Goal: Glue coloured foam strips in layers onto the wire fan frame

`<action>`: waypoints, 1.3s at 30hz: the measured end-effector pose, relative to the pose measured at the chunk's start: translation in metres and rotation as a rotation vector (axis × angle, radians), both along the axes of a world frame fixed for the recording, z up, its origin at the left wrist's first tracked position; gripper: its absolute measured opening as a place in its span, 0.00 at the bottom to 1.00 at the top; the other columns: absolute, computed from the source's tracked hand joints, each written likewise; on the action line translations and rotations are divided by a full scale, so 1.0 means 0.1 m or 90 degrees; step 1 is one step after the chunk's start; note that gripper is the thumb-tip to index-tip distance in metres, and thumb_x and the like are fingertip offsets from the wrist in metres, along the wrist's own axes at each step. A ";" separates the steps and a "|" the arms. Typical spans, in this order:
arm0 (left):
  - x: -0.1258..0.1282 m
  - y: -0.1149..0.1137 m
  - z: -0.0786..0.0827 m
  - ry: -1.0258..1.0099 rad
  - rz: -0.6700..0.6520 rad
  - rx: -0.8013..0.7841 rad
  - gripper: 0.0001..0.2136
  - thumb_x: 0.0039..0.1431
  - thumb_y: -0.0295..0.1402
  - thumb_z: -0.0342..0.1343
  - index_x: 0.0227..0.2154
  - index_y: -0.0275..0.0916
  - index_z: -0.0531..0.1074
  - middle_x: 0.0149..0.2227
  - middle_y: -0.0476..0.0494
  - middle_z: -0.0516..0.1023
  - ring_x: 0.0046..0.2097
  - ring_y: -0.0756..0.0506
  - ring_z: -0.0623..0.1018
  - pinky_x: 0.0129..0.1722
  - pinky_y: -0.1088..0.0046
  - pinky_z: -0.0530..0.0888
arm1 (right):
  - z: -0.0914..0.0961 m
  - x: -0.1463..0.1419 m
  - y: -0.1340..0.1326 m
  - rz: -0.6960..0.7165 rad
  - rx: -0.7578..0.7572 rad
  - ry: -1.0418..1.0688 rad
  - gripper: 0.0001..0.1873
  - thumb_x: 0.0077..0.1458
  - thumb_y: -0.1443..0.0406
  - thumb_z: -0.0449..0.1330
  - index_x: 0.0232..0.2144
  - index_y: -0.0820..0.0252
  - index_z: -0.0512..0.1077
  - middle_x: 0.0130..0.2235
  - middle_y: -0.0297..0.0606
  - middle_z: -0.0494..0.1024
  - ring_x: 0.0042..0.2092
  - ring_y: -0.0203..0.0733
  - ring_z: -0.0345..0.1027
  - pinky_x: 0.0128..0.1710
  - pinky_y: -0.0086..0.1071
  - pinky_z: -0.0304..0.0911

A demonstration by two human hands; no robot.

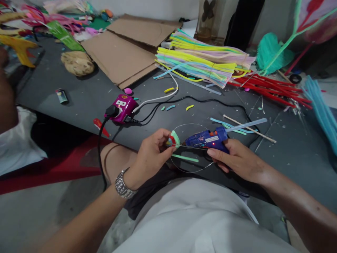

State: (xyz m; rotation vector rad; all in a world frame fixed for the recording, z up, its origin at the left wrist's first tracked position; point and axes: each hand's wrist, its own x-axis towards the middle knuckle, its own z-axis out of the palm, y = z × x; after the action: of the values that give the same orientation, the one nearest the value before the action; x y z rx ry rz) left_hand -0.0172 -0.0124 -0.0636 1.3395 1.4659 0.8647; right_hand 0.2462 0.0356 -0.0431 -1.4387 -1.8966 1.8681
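From the head view, the left hand pinches a small green-and-red piece tightly between thumb and fingers, where a thin wire hoop meets it. The right hand is closed round a blue glue gun, its nozzle just beside the piece (a tiny red light glows on the body), with a pale glue stick jutting out the back. A black cord runs across the dark table from a magenta socket. Farther off lie bundled pastel pipe cleaners and flattened cardboard. A steel watch circles the left wrist.
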 end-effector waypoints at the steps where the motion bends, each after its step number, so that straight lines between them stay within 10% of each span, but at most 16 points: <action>1: 0.00 0.00 0.00 -0.001 0.001 -0.001 0.07 0.58 0.31 0.61 0.38 0.38 0.71 0.33 0.48 0.79 0.34 0.50 0.77 0.34 0.75 0.72 | 0.00 0.00 0.00 0.000 0.000 0.002 0.28 0.60 0.40 0.55 0.24 0.56 0.64 0.17 0.29 0.67 0.21 0.34 0.60 0.24 0.30 0.51; 39: 0.01 0.04 0.02 -0.073 0.020 -0.062 0.11 0.53 0.33 0.66 0.36 0.37 0.71 0.32 0.47 0.80 0.34 0.49 0.77 0.35 0.74 0.73 | 0.07 0.02 0.00 -0.050 -0.044 0.079 0.22 0.59 0.46 0.62 0.27 0.58 0.67 0.18 0.27 0.66 0.20 0.32 0.59 0.21 0.28 0.53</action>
State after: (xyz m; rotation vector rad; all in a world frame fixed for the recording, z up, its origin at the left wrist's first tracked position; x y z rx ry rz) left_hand -0.0161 -0.0088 -0.0618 1.1788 1.4255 0.8644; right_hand 0.2482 0.0352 -0.0356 -1.3603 -1.7103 1.9552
